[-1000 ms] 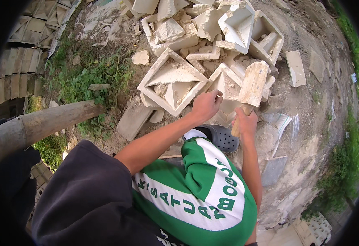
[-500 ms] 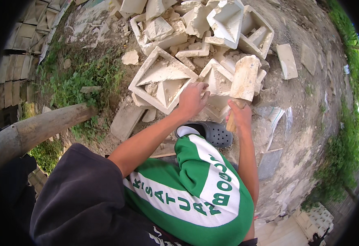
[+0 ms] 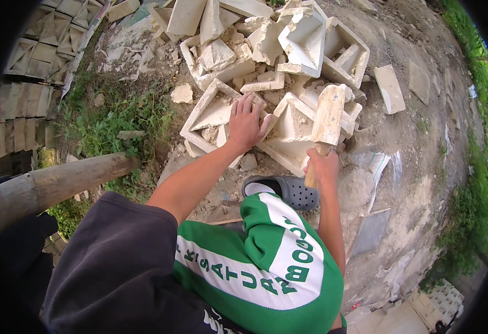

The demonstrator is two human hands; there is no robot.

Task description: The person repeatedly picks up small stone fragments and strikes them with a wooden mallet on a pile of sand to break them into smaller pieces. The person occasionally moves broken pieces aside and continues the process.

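Note:
My left hand point(image 3: 247, 122) rests on the right part of a cream, square cast block point(image 3: 204, 119), its fingers stretched over the block and the thumb apart. This block is hollow, with slanted inner faces and loose crumbs inside. My right hand point(image 3: 324, 165) is closed around the handle of a wooden mallet point(image 3: 328, 114). The mallet's broad, pale head points away from me, above a second cream block point(image 3: 289, 122) with angled inner faces. Part of that second block is hidden behind the mallet and my hand.
Broken block pieces point(image 3: 266, 42) are heaped beyond my hands. A bamboo pole point(image 3: 60, 181) juts in from the left beside green weeds point(image 3: 124, 125). Stacked blocks point(image 3: 24, 106) stand far left. A grey clog point(image 3: 299, 193) is just below the heap, with loose slabs point(image 3: 389, 89) at right.
My left hand has moved from the left block's right corner farther onto its top, fingers now pointing away. The mallet has turned slightly and shifted a little left. The view has shifted slightly.

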